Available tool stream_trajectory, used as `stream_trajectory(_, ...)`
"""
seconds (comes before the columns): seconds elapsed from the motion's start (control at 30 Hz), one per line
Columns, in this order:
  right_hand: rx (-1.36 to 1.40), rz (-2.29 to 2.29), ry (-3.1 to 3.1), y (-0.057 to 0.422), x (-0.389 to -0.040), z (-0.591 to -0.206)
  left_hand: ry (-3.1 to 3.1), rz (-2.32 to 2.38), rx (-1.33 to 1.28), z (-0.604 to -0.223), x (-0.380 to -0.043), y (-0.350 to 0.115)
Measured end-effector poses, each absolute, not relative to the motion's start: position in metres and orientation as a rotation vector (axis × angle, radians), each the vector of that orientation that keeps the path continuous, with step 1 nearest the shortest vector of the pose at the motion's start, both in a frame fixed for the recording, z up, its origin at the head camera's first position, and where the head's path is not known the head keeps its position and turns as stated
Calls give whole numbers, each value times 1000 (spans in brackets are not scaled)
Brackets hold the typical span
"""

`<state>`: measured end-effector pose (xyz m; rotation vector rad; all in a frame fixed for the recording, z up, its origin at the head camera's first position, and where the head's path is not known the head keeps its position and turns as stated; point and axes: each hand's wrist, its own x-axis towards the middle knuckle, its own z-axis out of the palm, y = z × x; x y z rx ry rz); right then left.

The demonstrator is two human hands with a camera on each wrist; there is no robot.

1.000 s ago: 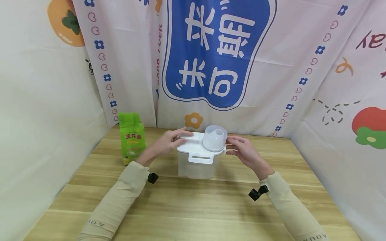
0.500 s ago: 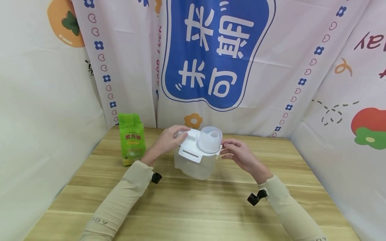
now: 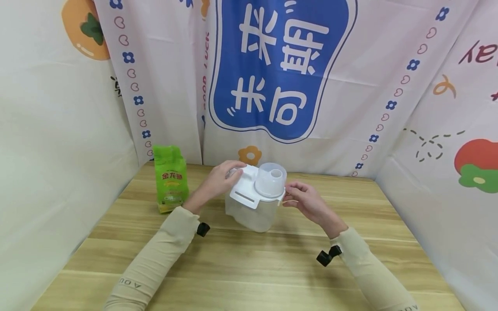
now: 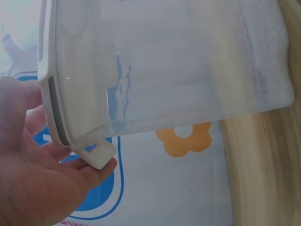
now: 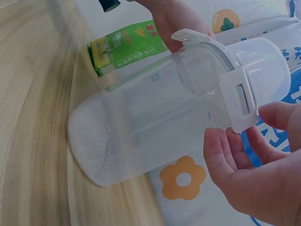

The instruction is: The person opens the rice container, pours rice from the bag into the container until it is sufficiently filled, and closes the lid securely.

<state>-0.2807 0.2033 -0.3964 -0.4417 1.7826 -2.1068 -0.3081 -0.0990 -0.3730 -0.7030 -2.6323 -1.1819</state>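
Observation:
A translucent plastic storage container (image 3: 253, 218) stands on the table, turned slightly, with a white lid (image 3: 243, 185) on top. A clear measuring cup (image 3: 271, 181) sits on the lid's right half. My left hand (image 3: 218, 179) grips the lid's left end, thumb on top; in the left wrist view its fingertips reach a white clip (image 4: 99, 154) that sticks outward. With thumb and fingers, my right hand (image 3: 307, 202) pinches the clip (image 5: 240, 101) at the right end, which lies close along the wall. The front clip (image 3: 244, 198) juts out from the lid.
An upright green bag (image 3: 171, 179) with printed lettering stands left of the container, beside my left forearm. Printed cloth (image 3: 171, 86) hangs behind the wooden table (image 3: 249, 276), and cloth walls rise on both sides.
The container has turned so that its front clip swung left, and its cup shifted slightly left. My left hand moved a little right with it; my right hand came slightly left and lower.

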Motion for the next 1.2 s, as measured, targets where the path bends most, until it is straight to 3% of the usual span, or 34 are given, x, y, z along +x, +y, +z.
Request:
stream_trajectory(0.83,-462,-2187,1470,203,-295,-414,-2536,-1127,-709,-382,-306,-94)
stream_trajectory(1.2,-340,-2242,1589,198,-289,-409,-2491,-1132,-689,-388,-306,-93)
